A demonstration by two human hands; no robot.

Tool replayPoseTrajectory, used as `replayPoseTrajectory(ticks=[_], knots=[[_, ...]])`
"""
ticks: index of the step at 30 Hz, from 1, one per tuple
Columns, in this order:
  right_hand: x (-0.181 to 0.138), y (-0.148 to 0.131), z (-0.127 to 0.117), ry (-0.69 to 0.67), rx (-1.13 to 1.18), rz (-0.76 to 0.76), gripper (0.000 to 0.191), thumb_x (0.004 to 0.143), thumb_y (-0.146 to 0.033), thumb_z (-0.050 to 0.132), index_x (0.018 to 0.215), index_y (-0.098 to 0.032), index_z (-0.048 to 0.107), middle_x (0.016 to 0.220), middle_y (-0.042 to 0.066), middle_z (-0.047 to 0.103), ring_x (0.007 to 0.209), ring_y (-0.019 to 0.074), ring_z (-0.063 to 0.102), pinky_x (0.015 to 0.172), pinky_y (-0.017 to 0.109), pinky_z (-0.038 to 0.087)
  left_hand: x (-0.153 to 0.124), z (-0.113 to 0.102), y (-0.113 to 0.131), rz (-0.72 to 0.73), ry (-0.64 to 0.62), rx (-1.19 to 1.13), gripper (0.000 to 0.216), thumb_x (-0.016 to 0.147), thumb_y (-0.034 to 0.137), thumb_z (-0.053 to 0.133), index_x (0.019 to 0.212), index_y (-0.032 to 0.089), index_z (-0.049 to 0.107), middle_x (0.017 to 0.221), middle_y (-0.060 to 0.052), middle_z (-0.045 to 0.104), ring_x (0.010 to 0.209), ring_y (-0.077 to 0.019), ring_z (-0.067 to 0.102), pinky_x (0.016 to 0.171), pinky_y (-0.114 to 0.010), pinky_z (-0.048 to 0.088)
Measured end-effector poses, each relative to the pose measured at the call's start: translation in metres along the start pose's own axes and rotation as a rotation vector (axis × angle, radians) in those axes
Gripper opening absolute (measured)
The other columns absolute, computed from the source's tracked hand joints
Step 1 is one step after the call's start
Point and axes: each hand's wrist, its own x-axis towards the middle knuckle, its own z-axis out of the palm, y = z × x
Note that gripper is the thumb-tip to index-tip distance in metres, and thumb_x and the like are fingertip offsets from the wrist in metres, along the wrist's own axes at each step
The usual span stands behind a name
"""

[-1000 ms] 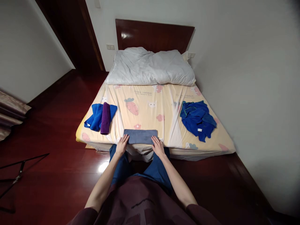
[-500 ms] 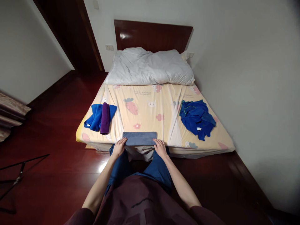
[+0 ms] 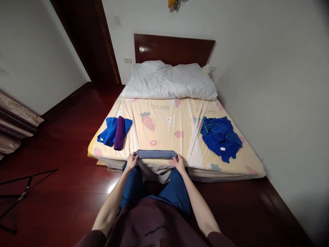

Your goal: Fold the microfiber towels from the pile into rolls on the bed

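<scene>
A grey-blue towel point(image 3: 156, 154), folded into a narrow strip, lies along the front edge of the bed. My left hand point(image 3: 132, 161) pinches its left end, and my right hand point(image 3: 179, 162) grips the right end. To the left, a rolled purple towel point(image 3: 119, 133) rests on a blue cloth point(image 3: 110, 130) that is loosely folded. A crumpled heap of blue cloth point(image 3: 221, 137) with a white label is on the right side of the bed.
The bed point(image 3: 164, 130) has a pale yellow sheet with carrot and flower prints. A white quilt point(image 3: 169, 80) is bunched before the dark wooden headboard point(image 3: 174, 49). A black metal stand point(image 3: 25, 188) is on the floor at left, below a curtain point(image 3: 15, 123).
The grey-blue towel has become a narrower strip, and my fingers have gone from lying on its corners to gripping its ends. The view has tilted up slightly.
</scene>
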Motion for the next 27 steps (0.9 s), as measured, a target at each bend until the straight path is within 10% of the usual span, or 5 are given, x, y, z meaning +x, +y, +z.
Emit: replayPoseTrajectory(ticks=[19,23,27], knots=[[0.013,-0.012,0.006,0.033,-0.234,0.197,0.034,0.090,-0.040,0.053,0.112,-0.019,0.067,0.109,0.012,0.072,0.106,0.0257,0.066,0.093,0.035,0.050,0.016,0.006,0.008,-0.193,0.018,0.125,0.040,0.097,0.041,0.044,0.122,0.016,0.063,0.098,-0.012,0.075,0.108,-0.0292,0.064,0.094,-0.041,0.044],[0.009,-0.028,0.007,0.118,-0.405,0.022,0.041,0.088,-0.026,0.051,0.127,-0.017,0.059,0.127,0.015,0.064,0.122,0.0288,0.056,0.103,0.042,0.043,0.008,0.007,0.016,-0.195,0.086,0.169,0.040,0.095,0.039,0.046,0.125,0.017,0.062,0.113,-0.016,0.070,0.118,-0.0335,0.057,0.100,-0.048,0.041],[0.006,-0.063,0.019,0.068,-0.512,-0.326,0.055,0.088,-0.011,0.042,0.141,-0.021,0.049,0.154,0.010,0.040,0.145,0.0281,0.032,0.118,0.050,0.024,-0.001,0.012,0.035,0.189,0.133,0.226,0.046,0.096,0.027,0.040,0.140,0.019,0.050,0.146,-0.015,0.050,0.139,-0.0297,0.040,0.112,-0.048,0.033]])
